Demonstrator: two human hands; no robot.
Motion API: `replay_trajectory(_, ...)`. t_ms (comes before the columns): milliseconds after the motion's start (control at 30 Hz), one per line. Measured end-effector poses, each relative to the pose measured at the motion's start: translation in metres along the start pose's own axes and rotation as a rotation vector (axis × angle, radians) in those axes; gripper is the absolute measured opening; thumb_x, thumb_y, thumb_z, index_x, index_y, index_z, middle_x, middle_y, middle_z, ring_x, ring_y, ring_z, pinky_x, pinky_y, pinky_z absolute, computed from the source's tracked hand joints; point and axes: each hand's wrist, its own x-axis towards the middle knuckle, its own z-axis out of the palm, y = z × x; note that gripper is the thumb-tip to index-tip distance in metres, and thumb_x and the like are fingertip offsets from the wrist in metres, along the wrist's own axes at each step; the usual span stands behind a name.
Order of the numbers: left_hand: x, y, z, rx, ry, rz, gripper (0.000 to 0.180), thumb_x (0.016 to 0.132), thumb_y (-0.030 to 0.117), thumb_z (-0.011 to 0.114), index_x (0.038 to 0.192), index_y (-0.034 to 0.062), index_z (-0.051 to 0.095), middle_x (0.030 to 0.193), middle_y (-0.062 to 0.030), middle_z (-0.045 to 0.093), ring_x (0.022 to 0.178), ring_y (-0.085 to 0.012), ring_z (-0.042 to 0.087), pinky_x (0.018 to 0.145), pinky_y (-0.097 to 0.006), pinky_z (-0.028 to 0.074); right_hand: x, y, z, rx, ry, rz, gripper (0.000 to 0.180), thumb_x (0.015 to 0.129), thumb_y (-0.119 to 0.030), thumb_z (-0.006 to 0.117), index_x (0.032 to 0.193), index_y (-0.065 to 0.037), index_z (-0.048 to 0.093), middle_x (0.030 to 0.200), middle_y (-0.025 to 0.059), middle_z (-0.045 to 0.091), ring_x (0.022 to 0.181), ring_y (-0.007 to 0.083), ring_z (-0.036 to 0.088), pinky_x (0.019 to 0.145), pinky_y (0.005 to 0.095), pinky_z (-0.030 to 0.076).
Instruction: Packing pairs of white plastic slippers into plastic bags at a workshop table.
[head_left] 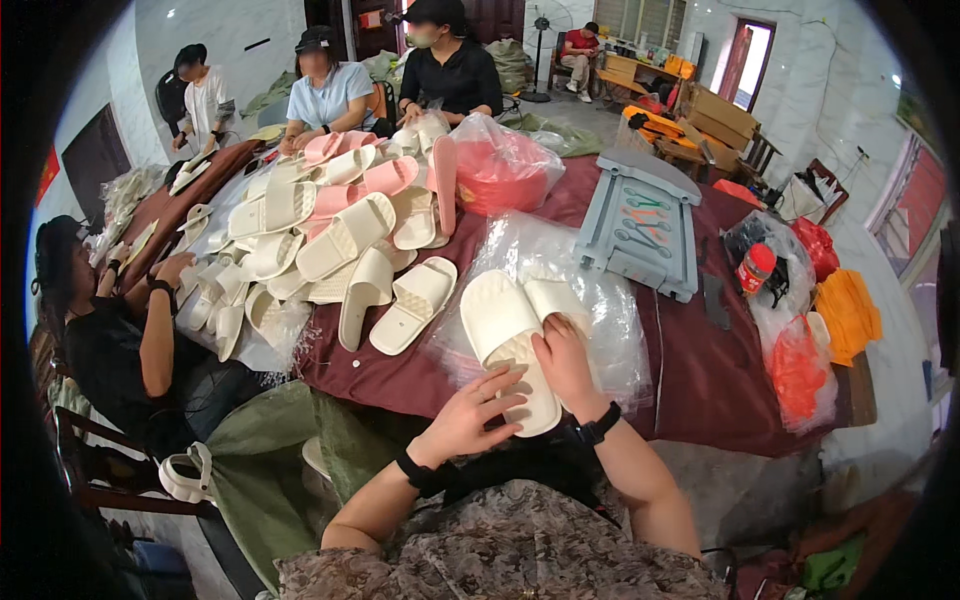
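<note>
Two cream-white slide slippers lie side by side in front of me, over a stack of clear plastic bags (pixel 622 350). My left hand (pixel 468 416) is open, its fingers spread at the side and heel of the left slipper (pixel 500 318). On the right slipper (pixel 553 298), my right hand (pixel 566 368) has its fingers curled at the strap's opening; the fingertips are partly hidden there. Another white slipper (pixel 415 304) rests on the table just left of the pair. Beyond it rises a heap of white slippers (pixel 345 235), with pink slippers (pixel 390 176) mixed in.
A dark red cloth (pixel 690 400) covers the table. A grey plastic crate (pixel 640 225) stands right of the bags, and a pink bundle in clear plastic (pixel 505 165) lies behind. Green sacking (pixel 285 450) hangs at the near left. Several people sit or stand around the table.
</note>
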Motion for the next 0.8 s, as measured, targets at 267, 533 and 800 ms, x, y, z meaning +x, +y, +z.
replay_trajectory(267, 0.061, 0.002, -0.02, 0.185, 0.388, 0.07, 0.035, 0.081, 0.009, 0.074, 0.115, 0.0076, 0.068, 0.128, -0.0146, 0.061, 0.119, -0.0375, 0.057, 0.099, -0.048, 0.047, -0.041, -0.014, -0.073, 0.492, 0.178, 0.51, 0.032, 0.105, -0.022, 0.054, 0.114, 0.007, 0.064, 0.112, 0.0149, 0.068, 0.098, 0.0202, 0.061, 0.086, 0.0328, 0.047)
replay_trajectory(533, 0.097, -0.049, 0.017, 0.356, -0.144, -0.005, 0.092, 0.077, 0.027, 0.081, 0.155, 0.0112, 0.034, 0.159, -0.0212, 0.034, 0.135, -0.0424, 0.046, 0.108, -0.05, 0.042, -0.066, 0.0, -0.125, 0.678, 0.488, 0.526, 0.041, 0.108, -0.029, 0.05, 0.128, 0.007, 0.06, 0.11, 0.005, 0.067, 0.097, 0.0117, 0.057, 0.085, 0.0272, 0.046)
replay_trajectory(800, 0.093, -0.067, 0.032, 0.253, -0.069, -0.087, 0.05, 0.093, 0.027, 0.062, 0.142, 0.0173, 0.054, 0.147, -0.0183, 0.052, 0.117, -0.0429, 0.06, 0.1, -0.048, 0.049, -0.101, -0.036, -0.146, 0.686, 0.1, 0.411, 0.034, 0.105, -0.019, 0.054, 0.127, 0.006, 0.061, 0.125, 0.013, 0.066, 0.115, 0.019, 0.061, 0.097, 0.0326, 0.046)
